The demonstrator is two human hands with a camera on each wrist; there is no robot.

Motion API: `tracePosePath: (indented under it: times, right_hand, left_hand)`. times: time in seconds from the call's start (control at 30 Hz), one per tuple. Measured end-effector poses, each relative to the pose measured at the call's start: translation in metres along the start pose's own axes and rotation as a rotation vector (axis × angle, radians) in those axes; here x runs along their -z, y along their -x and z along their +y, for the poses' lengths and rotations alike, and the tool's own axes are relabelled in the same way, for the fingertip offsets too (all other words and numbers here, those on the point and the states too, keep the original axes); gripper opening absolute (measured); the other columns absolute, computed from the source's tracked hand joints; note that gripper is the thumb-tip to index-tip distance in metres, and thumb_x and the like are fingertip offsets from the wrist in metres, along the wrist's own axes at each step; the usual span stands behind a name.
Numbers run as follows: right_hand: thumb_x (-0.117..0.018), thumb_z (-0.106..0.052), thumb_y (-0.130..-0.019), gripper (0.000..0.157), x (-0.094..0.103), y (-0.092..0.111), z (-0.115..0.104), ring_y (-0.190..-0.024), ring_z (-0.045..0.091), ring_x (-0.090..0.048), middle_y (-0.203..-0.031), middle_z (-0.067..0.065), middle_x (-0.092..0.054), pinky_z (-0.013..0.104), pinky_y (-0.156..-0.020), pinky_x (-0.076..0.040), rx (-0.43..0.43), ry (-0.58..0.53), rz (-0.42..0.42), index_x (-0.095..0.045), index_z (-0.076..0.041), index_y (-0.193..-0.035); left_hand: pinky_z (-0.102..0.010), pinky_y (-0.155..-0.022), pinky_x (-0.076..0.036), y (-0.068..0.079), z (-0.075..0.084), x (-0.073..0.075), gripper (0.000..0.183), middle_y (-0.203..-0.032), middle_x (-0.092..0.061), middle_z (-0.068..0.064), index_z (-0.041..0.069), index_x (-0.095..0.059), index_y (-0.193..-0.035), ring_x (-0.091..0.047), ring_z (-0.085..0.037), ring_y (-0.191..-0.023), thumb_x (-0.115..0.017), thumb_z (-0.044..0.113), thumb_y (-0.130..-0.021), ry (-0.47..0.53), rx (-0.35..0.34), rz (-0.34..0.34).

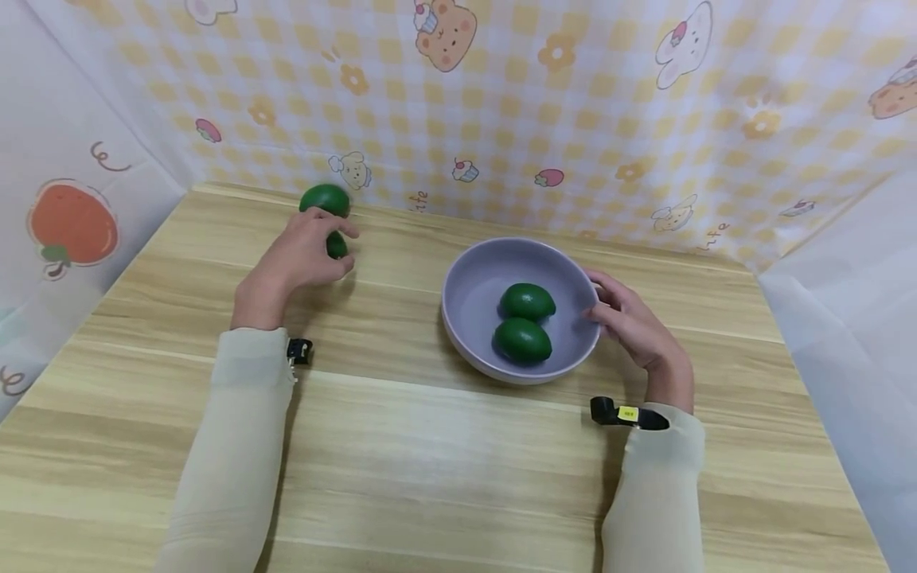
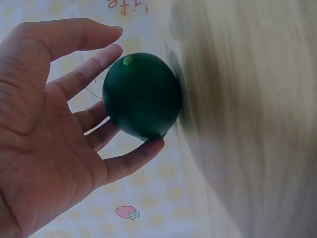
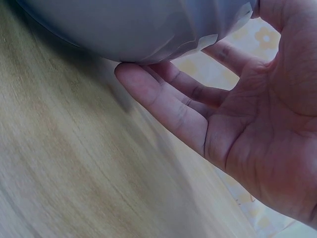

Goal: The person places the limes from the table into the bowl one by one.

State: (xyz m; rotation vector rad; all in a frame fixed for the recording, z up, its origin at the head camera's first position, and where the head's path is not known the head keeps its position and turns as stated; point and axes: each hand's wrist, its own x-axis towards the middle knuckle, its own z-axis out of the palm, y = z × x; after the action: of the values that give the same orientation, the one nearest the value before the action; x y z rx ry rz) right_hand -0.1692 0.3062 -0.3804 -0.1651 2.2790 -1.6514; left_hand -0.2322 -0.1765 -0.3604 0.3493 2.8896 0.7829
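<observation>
My left hand (image 1: 308, 245) reaches over a green lime (image 1: 336, 246) at the back left of the table. In the left wrist view, the fingers extend around this lime (image 2: 142, 96), fingertips right at its skin, while the thumb stands apart from it. Just beyond, a second lime (image 1: 325, 199) sits by the back cloth. My right hand (image 1: 634, 322) grips the right side of a light purple bowl (image 1: 469, 278), thumb over the rim and fingers against the outer wall (image 3: 124, 29). Inside the bowl lie two limes, one farther back (image 1: 528, 301) and one nearer (image 1: 523, 341).
The wood-grain table (image 1: 430, 461) runs back to a yellow checked cloth (image 1: 487, 119) hanging as a backdrop. White cloth sides (image 1: 57, 143) border the table at left and right. Each wrist wears a small black camera.
</observation>
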Motion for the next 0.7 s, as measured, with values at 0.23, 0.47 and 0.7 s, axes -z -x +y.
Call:
tracePosePath:
  times: [0.23, 0.47, 0.7]
  right_hand:
    - [-0.051, -0.005, -0.1, 0.061, 0.0001, -0.0006, -0.0003, -0.117, 0.017, -0.062, -0.151, 0.016, -0.049, 0.023, -0.09, -0.06, -0.013, 0.009, 0.001, -0.044, -0.019, -0.16]
    - [-0.051, -0.005, -0.1, 0.062, 0.0002, -0.0012, -0.0001, -0.117, 0.017, -0.061, -0.15, 0.015, -0.049, 0.023, -0.09, -0.061, -0.015, 0.01, 0.003, -0.044, -0.019, -0.16]
    - [-0.052, -0.005, -0.1, 0.062, 0.0002, -0.0015, 0.0006, -0.116, 0.016, -0.061, -0.148, 0.013, -0.051, 0.023, -0.089, -0.061, -0.014, 0.004, 0.006, -0.044, -0.019, -0.16]
  left_hand:
    - [-0.067, -0.109, -0.043, -0.0014, -0.0026, 0.0005, 0.047, -0.162, -0.037, -0.028, 0.006, -0.065, -0.14, -0.034, -0.05, -0.141, -0.064, 0.019, -0.095, -0.002, 0.005, 0.0]
    - [-0.069, -0.112, -0.04, -0.002, -0.0065, 0.0017, 0.047, -0.159, -0.039, -0.029, 0.004, -0.064, -0.14, -0.034, -0.051, -0.141, -0.066, 0.017, -0.095, -0.009, 0.004, 0.007]
    - [-0.069, -0.114, -0.04, -0.0008, -0.0072, 0.0016, 0.046, -0.157, -0.042, -0.029, 0.005, -0.064, -0.139, -0.036, -0.05, -0.142, -0.067, 0.014, -0.094, 0.002, 0.013, 0.021]
